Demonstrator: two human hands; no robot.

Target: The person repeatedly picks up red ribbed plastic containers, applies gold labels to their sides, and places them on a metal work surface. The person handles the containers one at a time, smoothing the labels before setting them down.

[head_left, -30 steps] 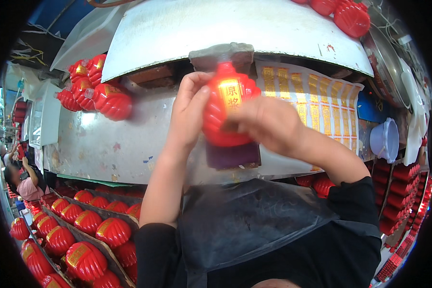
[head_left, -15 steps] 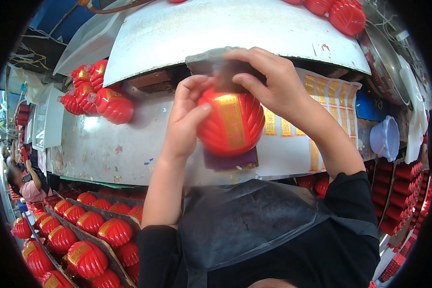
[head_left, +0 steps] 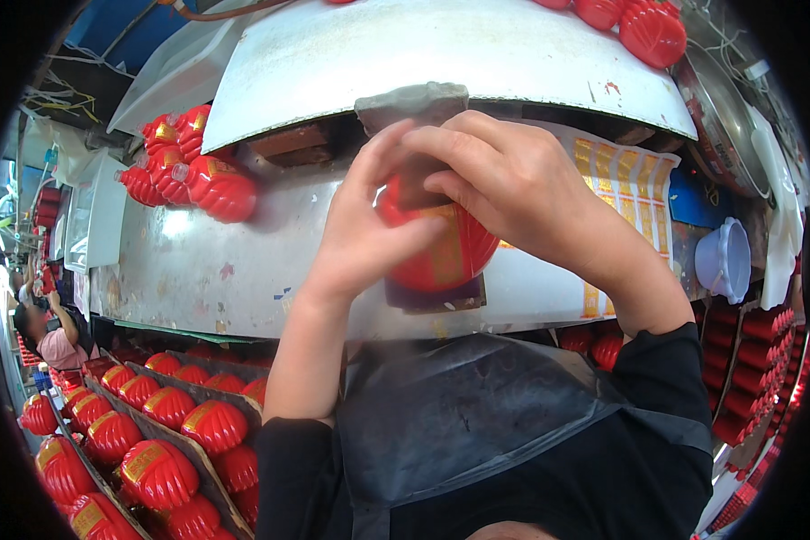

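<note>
A round, ribbed red bottle with a gold label lies on a dark purple block on the worktable in front of me. My left hand cups its upper left side, thumb stretched across the label, a little blurred. Over the bottle's upper end, my right hand is curled with a dark brown flat piece between thumb and fingers. What this piece is I cannot make out. Both hands' fingertips come close together there, hiding the bottle's neck. Just beyond them sits a grey block.
Several red bottles lie at the table's left. Gold label sheets spread to the right, beside a pale blue tub. A white board spans the back. Filled bottle racks stand lower left; a person is farther left.
My left hand has moved up and inward, its thumb now lying across the gold label. The right hand has shifted slightly down with the dark piece, and the two hands are closer together.
</note>
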